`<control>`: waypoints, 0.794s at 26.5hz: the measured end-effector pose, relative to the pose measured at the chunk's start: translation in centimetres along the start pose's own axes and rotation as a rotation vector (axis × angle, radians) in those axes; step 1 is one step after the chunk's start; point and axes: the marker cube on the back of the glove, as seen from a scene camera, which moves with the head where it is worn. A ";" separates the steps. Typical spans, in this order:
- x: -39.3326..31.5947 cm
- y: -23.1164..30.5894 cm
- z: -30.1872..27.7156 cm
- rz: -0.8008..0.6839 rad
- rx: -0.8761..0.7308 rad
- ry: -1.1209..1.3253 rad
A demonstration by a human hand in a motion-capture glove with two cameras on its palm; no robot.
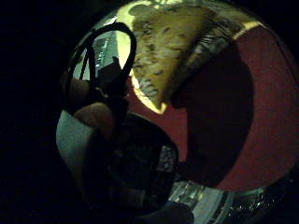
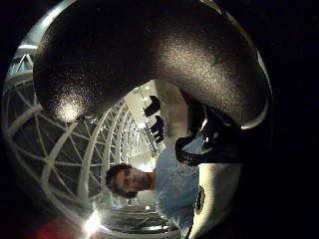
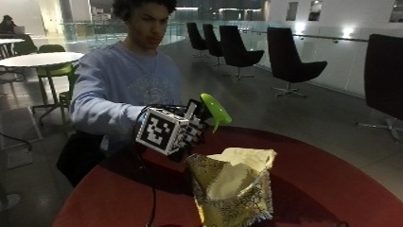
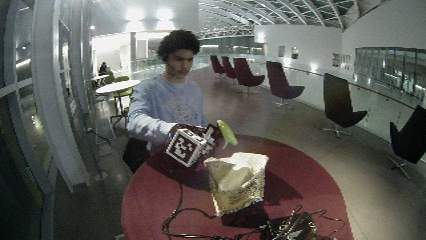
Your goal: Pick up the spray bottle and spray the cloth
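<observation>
Just below and in front of the gloved right hand [image 3: 189,135], a yellow patterned cloth [image 3: 234,189] is seen standing bunched on the red table [image 3: 327,175]. A spray bottle [image 3: 213,111] with a green head is held in the hand's curled fingers, apparently aimed down at the cloth. For a good spray, the nozzle should be kept pointed at the fabric. No writing can be read.

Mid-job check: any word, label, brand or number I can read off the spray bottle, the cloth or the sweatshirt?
None can be read.
Spray bottle, held in the gloved right hand: only its green head shows, no label.
Cloth: gold patterned border, no lettering.
Sweatshirt: faint chest print, too blurred to read.
</observation>
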 end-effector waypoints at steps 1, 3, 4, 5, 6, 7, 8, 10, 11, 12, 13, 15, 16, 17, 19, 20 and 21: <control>-0.4 0.1 0.6 -0.042 0.026 -0.012; -1.2 0.4 1.9 -0.119 0.066 -0.043; -1.6 0.6 2.6 -0.156 0.084 -0.061; -2.0 0.7 3.4 -0.193 0.101 -0.078; -2.4 0.8 4.2 -0.232 0.118 -0.093; -2.8 0.9 5.0 -0.274 0.133 -0.107; -3.2 1.0 5.8 -0.316 0.148 -0.117; -4.0 1.1 7.4 -0.401 0.177 -0.127; -4.5 1.2 8.2 -0.440 0.191 -0.128; -4.9 1.2 9.0 -0.479 0.203 -0.130; -5.3 1.2 9.9 -0.516 0.213 -0.131; -6.1 1.1 12.0 -0.586 0.224 -0.132; -6.5 1.0 13.2 -0.616 0.225 -0.130; -6.7 0.8 14.3 -0.643 0.224 -0.128; -7.1 0.1 16.4 -0.684 0.223 -0.122; -7.3 -0.2 17.4 -0.700 0.223 -0.118; -7.4 -0.6 18.3 -0.713 0.224 -0.113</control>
